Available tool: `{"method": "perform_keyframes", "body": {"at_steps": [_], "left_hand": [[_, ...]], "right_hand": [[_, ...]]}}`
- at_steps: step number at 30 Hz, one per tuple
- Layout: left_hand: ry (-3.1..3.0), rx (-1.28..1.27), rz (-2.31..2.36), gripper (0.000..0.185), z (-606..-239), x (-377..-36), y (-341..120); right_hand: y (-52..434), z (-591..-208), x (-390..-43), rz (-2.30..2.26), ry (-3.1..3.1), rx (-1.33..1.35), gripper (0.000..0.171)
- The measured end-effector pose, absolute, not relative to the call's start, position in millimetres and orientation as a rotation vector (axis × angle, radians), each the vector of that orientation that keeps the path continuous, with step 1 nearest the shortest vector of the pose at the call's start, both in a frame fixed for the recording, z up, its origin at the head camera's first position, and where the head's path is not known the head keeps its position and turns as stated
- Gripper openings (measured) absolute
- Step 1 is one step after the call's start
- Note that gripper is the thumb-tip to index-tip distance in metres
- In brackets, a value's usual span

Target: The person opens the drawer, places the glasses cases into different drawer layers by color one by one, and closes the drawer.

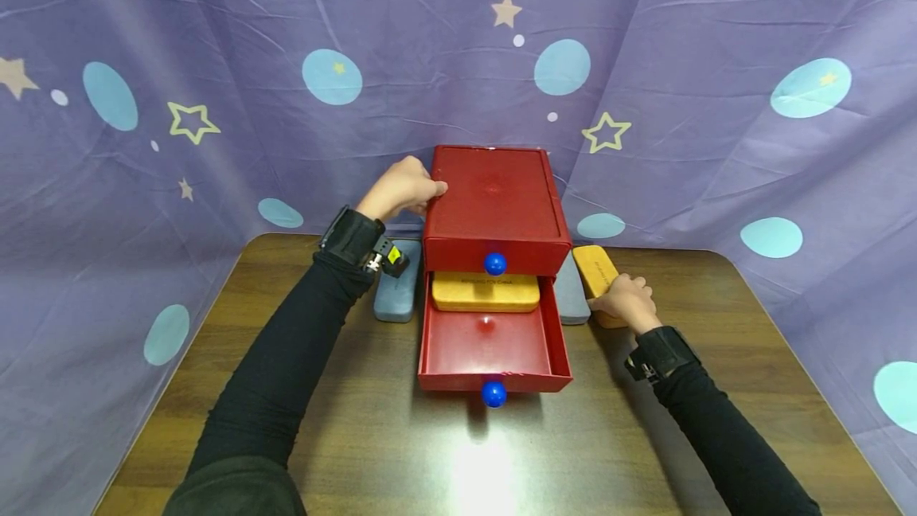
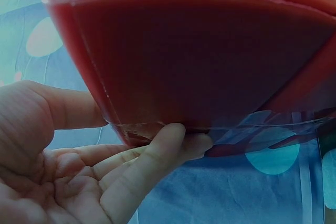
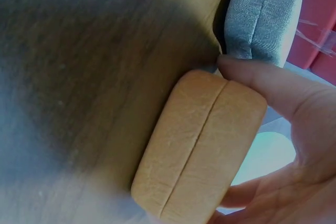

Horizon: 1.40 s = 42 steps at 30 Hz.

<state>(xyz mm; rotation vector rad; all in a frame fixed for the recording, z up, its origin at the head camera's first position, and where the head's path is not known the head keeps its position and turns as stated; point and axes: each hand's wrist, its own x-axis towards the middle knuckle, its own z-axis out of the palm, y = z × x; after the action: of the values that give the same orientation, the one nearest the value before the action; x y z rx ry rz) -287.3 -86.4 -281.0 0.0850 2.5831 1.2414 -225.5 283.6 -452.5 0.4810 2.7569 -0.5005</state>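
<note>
From my head view, my left hand [image 1: 401, 188] braces the back left corner of the red drawer box [image 1: 493, 201], fingers curled over its top edge, while my right hand [image 1: 625, 301] closes round the near end of the yellow case [image 1: 596, 271] lying on the table [image 1: 716, 357] just right of the box. That case's long axis runs away from me, and the open lower drawer [image 1: 493, 345], with another yellow case [image 1: 485, 291] at its back, lies to the left of my right hand, which is clearly the nearer one. At my left wrist, my fingers [image 2: 152, 156] and thumb press the red box [image 2: 210, 61] wall. At my right wrist, thumb and fingers pinch the yellow case [image 3: 205, 145], a grey case [image 3: 262, 14] just beside it.
</note>
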Motion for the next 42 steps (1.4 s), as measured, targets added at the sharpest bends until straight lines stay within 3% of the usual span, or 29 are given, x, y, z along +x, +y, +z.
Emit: {"method": "perform_keyframes", "body": {"at_steps": [9, 16, 31, 42], "left_hand": [[2.591, 0.079, 1.233, 0.039, -281.5, -287.3, -85.8], [2.599, 0.087, 1.226, 0.036, -280.4, -286.4, -86.2], [2.582, 0.069, 1.234, 0.033, -281.2, -286.3, -85.4], [2.603, 0.079, 1.22, 0.04, -279.6, -285.3, -86.1]], "right_hand": [[289.5, -452.5, -227.3, -0.505, 2.77, 0.452, 0.071], [295.6, -445.4, -224.4, -0.477, 2.771, 0.408, 0.078], [308.9, -430.5, -221.1, -0.448, 2.734, 0.312, 0.054], [319.9, -426.3, -222.0, -0.484, 2.73, 0.159, 0.053]]}}
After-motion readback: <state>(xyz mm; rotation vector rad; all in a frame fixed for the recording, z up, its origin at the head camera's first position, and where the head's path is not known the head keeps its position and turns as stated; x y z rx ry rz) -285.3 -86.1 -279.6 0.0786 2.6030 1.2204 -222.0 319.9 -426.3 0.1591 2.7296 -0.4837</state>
